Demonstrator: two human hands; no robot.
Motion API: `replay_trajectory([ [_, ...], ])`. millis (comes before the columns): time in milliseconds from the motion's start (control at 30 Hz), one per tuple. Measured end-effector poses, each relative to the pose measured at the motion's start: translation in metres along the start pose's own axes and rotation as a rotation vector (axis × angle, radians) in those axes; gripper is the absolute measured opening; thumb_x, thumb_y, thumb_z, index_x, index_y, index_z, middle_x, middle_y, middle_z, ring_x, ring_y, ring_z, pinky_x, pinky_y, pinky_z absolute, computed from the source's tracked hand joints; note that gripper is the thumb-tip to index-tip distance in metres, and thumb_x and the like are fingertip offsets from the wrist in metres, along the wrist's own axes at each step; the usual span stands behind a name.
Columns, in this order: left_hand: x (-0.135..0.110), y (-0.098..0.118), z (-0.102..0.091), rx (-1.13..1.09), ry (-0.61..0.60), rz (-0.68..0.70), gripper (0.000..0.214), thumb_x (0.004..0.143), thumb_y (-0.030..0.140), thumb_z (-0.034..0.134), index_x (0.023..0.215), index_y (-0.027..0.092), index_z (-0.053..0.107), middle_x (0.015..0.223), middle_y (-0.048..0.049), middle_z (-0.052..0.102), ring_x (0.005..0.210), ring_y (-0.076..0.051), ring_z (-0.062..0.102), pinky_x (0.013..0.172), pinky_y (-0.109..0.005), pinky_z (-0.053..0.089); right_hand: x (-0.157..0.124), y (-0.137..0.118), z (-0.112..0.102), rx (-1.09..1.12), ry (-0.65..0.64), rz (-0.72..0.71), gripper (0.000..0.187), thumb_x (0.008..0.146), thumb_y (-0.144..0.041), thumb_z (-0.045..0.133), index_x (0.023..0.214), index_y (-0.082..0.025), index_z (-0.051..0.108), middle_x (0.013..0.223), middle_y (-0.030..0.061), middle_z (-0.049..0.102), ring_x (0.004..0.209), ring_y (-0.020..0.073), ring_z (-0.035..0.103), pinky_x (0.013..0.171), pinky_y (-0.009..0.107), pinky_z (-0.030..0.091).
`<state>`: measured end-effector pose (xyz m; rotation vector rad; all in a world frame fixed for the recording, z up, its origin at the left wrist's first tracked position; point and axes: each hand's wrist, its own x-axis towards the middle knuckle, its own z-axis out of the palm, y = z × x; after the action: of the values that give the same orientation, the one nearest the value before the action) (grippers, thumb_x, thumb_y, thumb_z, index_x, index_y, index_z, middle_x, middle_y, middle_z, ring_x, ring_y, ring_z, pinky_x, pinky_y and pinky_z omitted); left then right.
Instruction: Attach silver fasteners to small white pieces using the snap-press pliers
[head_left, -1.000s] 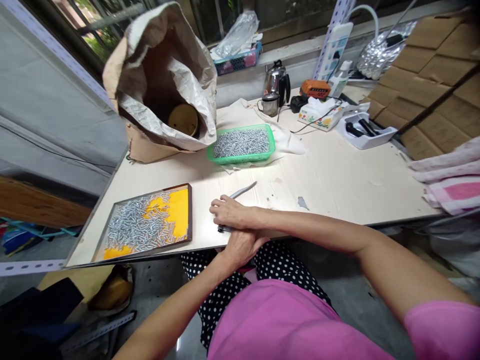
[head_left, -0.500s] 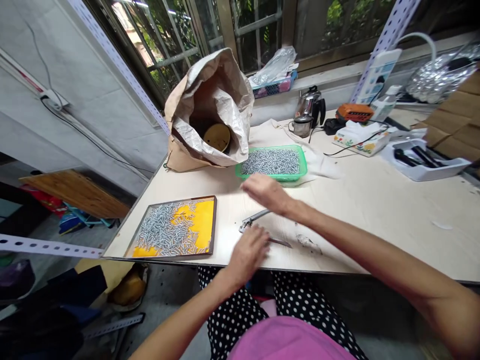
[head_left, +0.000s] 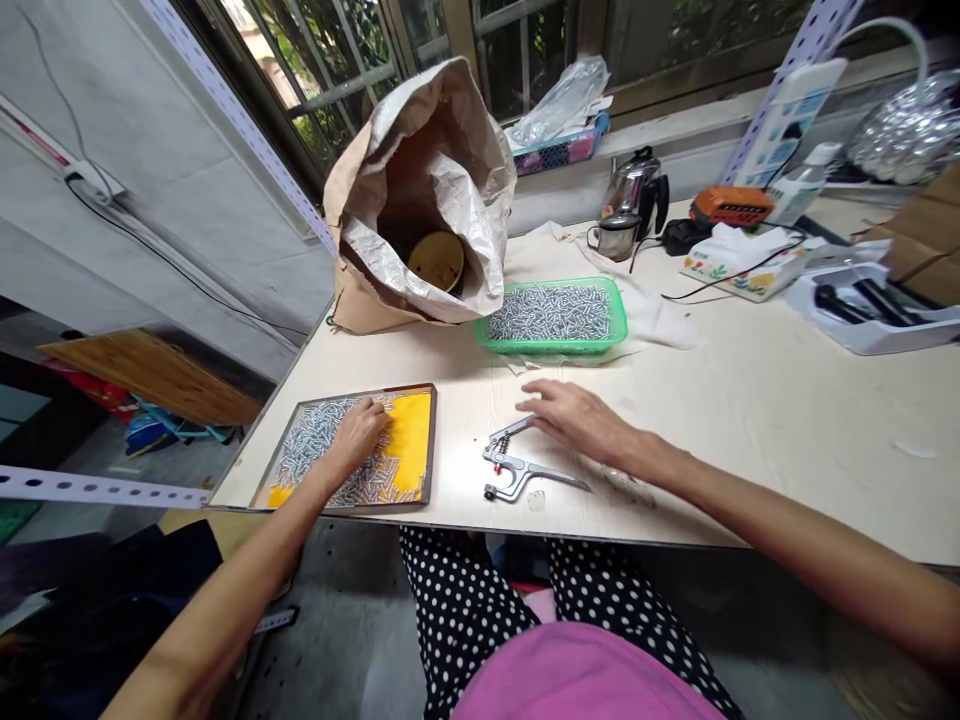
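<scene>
My left hand (head_left: 357,434) lies on the heap of small silver metal pieces in the yellow-bottomed tray (head_left: 418,440) at the table's front left; its fingers curl into the pieces. My right hand (head_left: 576,418) rests flat on the table, fingers stretched out, fingertips touching the upper handle of the metal hand press pliers (head_left: 517,468). The pliers lie open on the table between my hands. Behind them stands a green basket (head_left: 555,317) full of the same silver pieces.
A big open paper sack (head_left: 420,200) with a round tin inside stands at the back left. A kettle (head_left: 634,195), a tissue box (head_left: 742,265), a white tray (head_left: 874,310) with black tools and cables line the back. The table's front edge runs just below my hands.
My left hand left the pliers and moved left onto the tray of metal pieces. My right hand came down from mid-air onto the pliers' handle. The pliers now lie uncovered.
</scene>
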<state>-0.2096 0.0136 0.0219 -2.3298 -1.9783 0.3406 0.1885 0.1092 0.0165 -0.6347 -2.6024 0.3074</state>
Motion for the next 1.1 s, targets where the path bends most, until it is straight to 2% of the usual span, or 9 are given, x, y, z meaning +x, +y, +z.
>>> replay_trajectory([
  [133,0.003,-0.008,0.001,0.006,-0.036,0.118,0.022,0.093,0.013,0.051,0.082,0.017,0.070,0.088,-0.0136,0.069,0.093,-0.028,0.057,0.084,-0.037,0.045,-0.034,-0.028,0.011,0.028,-0.188,0.141,0.019,0.099,-0.017,0.053,0.105,-0.016,0.071,0.107,0.0113,0.066,0.094,0.0213,0.063,0.081,0.034,0.050],
  [300,0.006,-0.003,-0.004,-0.084,0.035,0.078,0.020,0.089,0.015,0.052,0.074,0.019,0.066,0.085,-0.0139,0.070,0.091,-0.028,0.060,0.082,-0.038,0.048,-0.043,-0.048,0.012,0.007,-0.384,0.258,0.017,0.100,-0.025,0.056,0.102,-0.014,0.069,0.104,0.0100,0.064,0.090,0.0192,0.061,0.076,0.030,0.044],
  [367,0.005,0.018,-0.009,-0.226,0.125,-0.015,0.018,0.087,0.021,0.053,0.076,0.019,0.067,0.086,-0.0121,0.072,0.088,-0.027,0.063,0.082,-0.038,0.049,-0.043,-0.049,0.017,-0.021,-0.424,0.281,0.017,0.101,-0.022,0.054,0.103,-0.014,0.068,0.104,0.0098,0.064,0.089,0.0191,0.061,0.074,0.030,0.042],
  [433,0.002,0.051,-0.015,-0.463,0.175,-0.156,0.018,0.086,0.031,0.055,0.082,0.020,0.069,0.085,-0.0081,0.074,0.081,-0.023,0.065,0.078,-0.036,0.051,-0.044,-0.048,0.023,-0.065,-0.438,0.286,0.019,0.101,-0.017,0.048,0.101,-0.014,0.067,0.103,0.0096,0.065,0.084,0.0183,0.060,0.069,0.030,0.039],
  [600,-0.011,0.143,-0.027,-1.137,-0.066,-0.383,0.035,0.072,0.052,0.066,0.084,0.019,0.067,0.067,-0.0016,0.068,0.059,-0.017,0.062,0.060,-0.029,0.051,-0.050,-0.051,0.026,-0.157,-0.352,0.177,0.023,0.101,-0.010,0.040,0.100,-0.014,0.063,0.098,0.0095,0.065,0.075,0.0172,0.055,0.064,0.031,0.034],
  [700,-0.014,0.171,-0.029,-1.296,-0.129,-0.414,0.044,0.064,0.057,0.073,0.080,0.017,0.068,0.066,-0.0015,0.067,0.056,-0.015,0.059,0.057,-0.027,0.048,-0.053,-0.057,0.021,-0.162,-0.261,0.129,0.024,0.101,-0.008,0.040,0.096,-0.014,0.063,0.092,0.0093,0.064,0.074,0.0172,0.054,0.063,0.032,0.032],
  [900,-0.012,0.181,-0.019,-1.178,-0.185,-0.433,0.051,0.064,0.066,0.069,0.073,0.016,0.071,0.051,0.0018,0.057,0.049,-0.012,0.047,0.050,-0.025,0.034,-0.053,-0.057,0.020,-0.155,-0.240,0.113,0.024,0.101,-0.008,0.040,0.093,-0.013,0.063,0.089,0.0089,0.063,0.072,0.0170,0.053,0.061,0.033,0.030],
  [1000,-0.008,0.179,-0.013,-1.125,-0.231,-0.431,0.048,0.064,0.064,0.070,0.070,0.016,0.071,0.048,0.0023,0.055,0.047,-0.012,0.045,0.050,-0.024,0.031,-0.052,-0.054,0.022,-0.141,-0.240,0.095,0.025,0.102,-0.008,0.039,0.095,-0.013,0.062,0.091,0.0094,0.064,0.074,0.0167,0.053,0.062,0.033,0.031],
  [1100,-0.002,0.176,-0.015,-1.195,-0.329,-0.423,0.042,0.064,0.059,0.073,0.067,0.016,0.069,0.047,0.0035,0.052,0.046,-0.010,0.042,0.049,-0.024,0.030,-0.050,-0.052,0.023,-0.132,-0.245,0.108,0.024,0.102,-0.009,0.039,0.096,-0.013,0.062,0.092,0.0092,0.064,0.074,0.0161,0.053,0.062,0.032,0.031],
])
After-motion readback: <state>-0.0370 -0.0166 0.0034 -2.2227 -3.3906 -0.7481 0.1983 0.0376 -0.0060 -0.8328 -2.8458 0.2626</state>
